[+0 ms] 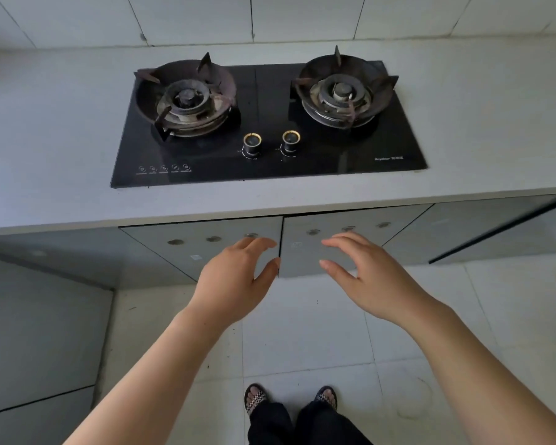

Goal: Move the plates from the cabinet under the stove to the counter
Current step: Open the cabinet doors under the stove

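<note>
The step in hand is opening the cabinet beneath the black glass 2-burner gas stove [267,170]. Its glossy grey left door [203,255] and matching right door [305,252] are both closed, so the plates are out of sight, presumably on shelves behind them. No handles show, so the clean way is to hook fingertips over each door's inner edge at the dark central seam [281,248] and swing both outward together, easing the feet back so the panels clear the shins. Afterwards the pale grey stone counter [61,130] beside the stove offers landing room. Both arms reach forward and down, bare forearms converging toward the seam. The left hand [235,281] is palm-down with fingers loosely bent and thumb spread, its thumb tip close to the seam; whether it touches the door is hard to tell from above. The right hand [366,277] mirrors it, fingers relaxed and slightly curved in front of the right door's upper part. Neither hand holds anything.
</note>
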The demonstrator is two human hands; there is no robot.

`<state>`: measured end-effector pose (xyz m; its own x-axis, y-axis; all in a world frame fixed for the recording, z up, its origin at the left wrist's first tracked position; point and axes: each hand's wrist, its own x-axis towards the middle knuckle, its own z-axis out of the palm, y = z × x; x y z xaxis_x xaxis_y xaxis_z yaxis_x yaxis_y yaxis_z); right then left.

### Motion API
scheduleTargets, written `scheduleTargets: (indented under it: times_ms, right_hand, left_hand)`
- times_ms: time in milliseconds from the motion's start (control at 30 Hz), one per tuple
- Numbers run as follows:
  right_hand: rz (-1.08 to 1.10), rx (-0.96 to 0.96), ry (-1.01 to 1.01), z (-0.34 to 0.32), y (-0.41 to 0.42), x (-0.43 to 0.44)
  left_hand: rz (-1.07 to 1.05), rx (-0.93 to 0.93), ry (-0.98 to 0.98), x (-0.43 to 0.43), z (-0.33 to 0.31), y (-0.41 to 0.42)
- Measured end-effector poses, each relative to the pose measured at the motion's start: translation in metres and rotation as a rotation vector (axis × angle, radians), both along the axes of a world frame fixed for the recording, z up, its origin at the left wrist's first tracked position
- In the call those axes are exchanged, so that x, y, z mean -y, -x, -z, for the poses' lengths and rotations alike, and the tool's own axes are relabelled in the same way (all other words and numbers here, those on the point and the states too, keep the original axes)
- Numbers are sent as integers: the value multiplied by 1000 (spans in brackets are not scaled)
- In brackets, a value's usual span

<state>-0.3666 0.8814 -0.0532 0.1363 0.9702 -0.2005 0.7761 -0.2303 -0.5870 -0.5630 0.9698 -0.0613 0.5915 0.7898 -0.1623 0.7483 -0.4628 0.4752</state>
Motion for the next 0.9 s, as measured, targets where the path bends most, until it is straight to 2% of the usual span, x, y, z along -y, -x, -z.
scheduleTargets:
  times_ms: [367,633,733,900]
  right_hand:
    - [-124,87,20,95,-15,-24]
    - [-122,138,-121,190,-29,-45]
    - [-115,158,-185,228,-34,-55]
    - [-111,189,-333,290,-41,-68]
  left_hand:
    - [-12,-19,-63,-18,90,-21]
    - [-25,70,-220,-41,184,-36]
    - [-64,155,-279,-53,217,-40]
    - [-61,222,-441,-66,267,-48]
